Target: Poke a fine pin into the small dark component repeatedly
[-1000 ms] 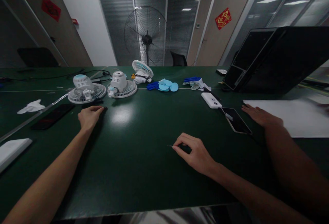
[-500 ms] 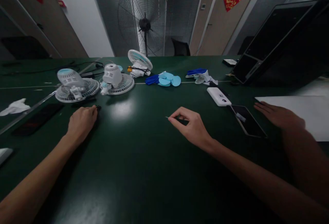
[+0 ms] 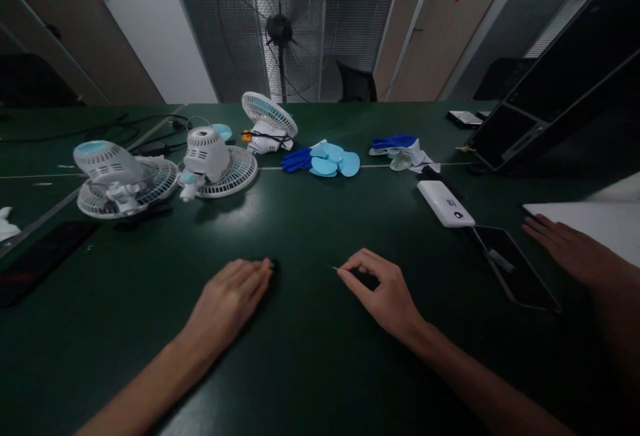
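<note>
Thin sliver point(image 3: 333, 267), too small for identification

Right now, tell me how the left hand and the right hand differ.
The left hand shows its back, fingers close together, while the right hand curls thumb and forefinger into a loop. The right hand pinches a thin pin-like thing; what the left hand holds, if anything, is unclear. Both are bare.

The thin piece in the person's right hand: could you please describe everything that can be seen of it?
The thin piece looks slender, pale and roughly straight, perhaps metal, though it is too small to be sure. The thumb and forefinger of the right hand pinch it; its free end points leftward, toward the left hand's side. The fingers may hide the rest. Behind it shows the dark green table; whether they touch is unclear.
</note>
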Demonstrator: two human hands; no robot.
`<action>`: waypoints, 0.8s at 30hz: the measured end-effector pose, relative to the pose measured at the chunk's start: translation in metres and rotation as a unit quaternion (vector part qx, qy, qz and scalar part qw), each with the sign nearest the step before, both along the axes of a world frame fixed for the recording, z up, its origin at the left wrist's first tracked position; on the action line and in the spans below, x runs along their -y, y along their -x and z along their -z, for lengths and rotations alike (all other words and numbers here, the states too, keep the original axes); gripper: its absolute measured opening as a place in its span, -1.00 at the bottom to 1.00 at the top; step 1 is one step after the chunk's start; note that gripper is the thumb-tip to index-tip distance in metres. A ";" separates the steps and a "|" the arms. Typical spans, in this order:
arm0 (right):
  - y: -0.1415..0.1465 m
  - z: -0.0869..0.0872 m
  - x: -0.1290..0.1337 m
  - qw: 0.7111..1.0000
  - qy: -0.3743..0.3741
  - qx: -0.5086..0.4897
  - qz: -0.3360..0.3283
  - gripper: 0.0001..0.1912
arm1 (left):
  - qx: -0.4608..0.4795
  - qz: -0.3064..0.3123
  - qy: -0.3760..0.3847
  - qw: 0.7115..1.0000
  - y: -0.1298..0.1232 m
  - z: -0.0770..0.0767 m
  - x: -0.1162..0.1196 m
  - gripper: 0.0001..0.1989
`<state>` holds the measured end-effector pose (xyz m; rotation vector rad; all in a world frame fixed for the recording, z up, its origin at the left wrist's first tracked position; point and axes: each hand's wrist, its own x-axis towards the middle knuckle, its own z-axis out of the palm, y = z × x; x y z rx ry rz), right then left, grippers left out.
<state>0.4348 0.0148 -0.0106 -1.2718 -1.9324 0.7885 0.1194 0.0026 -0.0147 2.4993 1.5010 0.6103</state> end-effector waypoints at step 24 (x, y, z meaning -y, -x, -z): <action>-0.008 -0.004 0.020 0.982 0.003 0.135 -0.134 -0.92 | 0.221 0.052 0.210 0.951 -0.072 0.006 0.019 -0.88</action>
